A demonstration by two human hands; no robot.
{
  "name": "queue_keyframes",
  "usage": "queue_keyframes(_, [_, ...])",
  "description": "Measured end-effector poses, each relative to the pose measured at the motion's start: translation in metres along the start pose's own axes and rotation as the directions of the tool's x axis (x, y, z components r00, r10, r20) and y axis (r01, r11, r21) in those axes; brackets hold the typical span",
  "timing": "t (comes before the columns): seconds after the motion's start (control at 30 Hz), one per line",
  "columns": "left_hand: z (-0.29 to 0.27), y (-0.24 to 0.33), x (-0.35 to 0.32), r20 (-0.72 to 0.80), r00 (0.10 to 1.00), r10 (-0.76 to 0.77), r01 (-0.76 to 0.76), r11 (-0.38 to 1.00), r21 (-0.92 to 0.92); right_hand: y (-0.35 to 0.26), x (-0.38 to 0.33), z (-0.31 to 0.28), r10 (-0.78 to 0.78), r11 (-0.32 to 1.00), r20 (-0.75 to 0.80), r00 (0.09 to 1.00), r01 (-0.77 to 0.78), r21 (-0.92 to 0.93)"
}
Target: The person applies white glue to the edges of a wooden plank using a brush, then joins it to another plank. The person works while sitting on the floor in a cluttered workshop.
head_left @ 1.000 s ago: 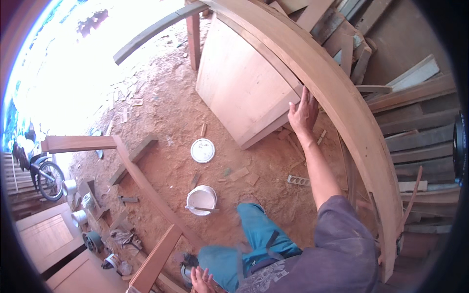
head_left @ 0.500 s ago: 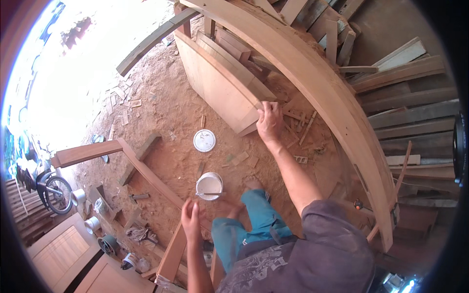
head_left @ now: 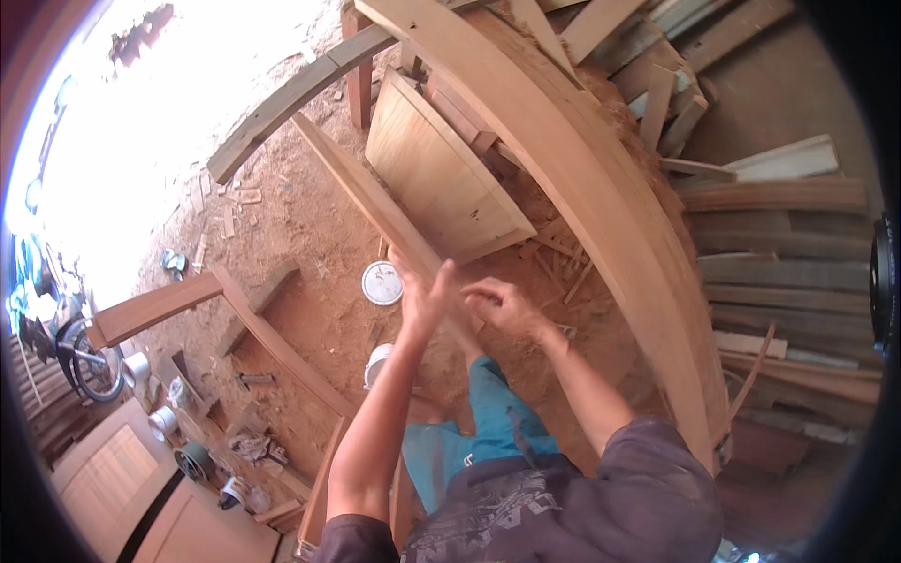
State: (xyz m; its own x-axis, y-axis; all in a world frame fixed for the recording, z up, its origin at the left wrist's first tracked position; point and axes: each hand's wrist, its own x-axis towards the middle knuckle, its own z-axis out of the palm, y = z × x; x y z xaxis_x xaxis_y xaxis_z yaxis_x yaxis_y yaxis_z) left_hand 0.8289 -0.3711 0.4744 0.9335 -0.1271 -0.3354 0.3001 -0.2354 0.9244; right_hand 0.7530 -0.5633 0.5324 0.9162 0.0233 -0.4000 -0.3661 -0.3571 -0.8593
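Note:
A wooden panel (head_left: 361, 190) stands nearly on edge in front of me, its long narrow edge facing up. My left hand (head_left: 424, 298) is closed around its near end, thumb on the right and fingers on the left side. Just right of that end is my right hand (head_left: 507, 308), its fingers loosely bent and apart, with nothing visible in it. Behind the held panel, a second pale panel (head_left: 441, 178) leans against stacked timber. A white round lid (head_left: 382, 283) lies on the ground left of my left hand. My left forearm partly covers a white bucket (head_left: 377, 364).
A long curved wooden beam (head_left: 572, 159) spans the right side, with stacked boards (head_left: 788, 267) beyond it. An angled wooden frame (head_left: 272, 328) stands at left. A hammer (head_left: 253, 379), small pots (head_left: 163, 422) and wood scraps lie on the dusty ground.
The front panel has come away from the one behind it, toward the left and nearer me. My left hand rose and took hold of it; my right hand let go and moved down.

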Motion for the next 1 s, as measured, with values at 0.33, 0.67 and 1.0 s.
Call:
queue_keyframes(0.33, [0.027, 0.035, -0.014, -0.118, 0.986, 0.114, -0.083, 0.968, 0.239, 0.084, 0.305, -0.093, -0.465, 0.673, -0.547, 0.696, -0.123, -0.729])
queue_keyframes(0.67, [0.04, 0.034, -0.013, -0.149, 0.989, 0.018, 0.006, 0.987, 0.162, 0.031, 0.341, -0.097, 0.042, 0.689, -0.507, 0.861, -0.393, -0.61])
queue_keyframes(1.0, [0.088, 0.049, 0.01, -0.141, 0.973, 0.181, -0.121, 0.927, 0.355, 0.018, 0.301, -0.066, 0.165, 0.681, -0.287, 0.943, -0.32, -0.658])
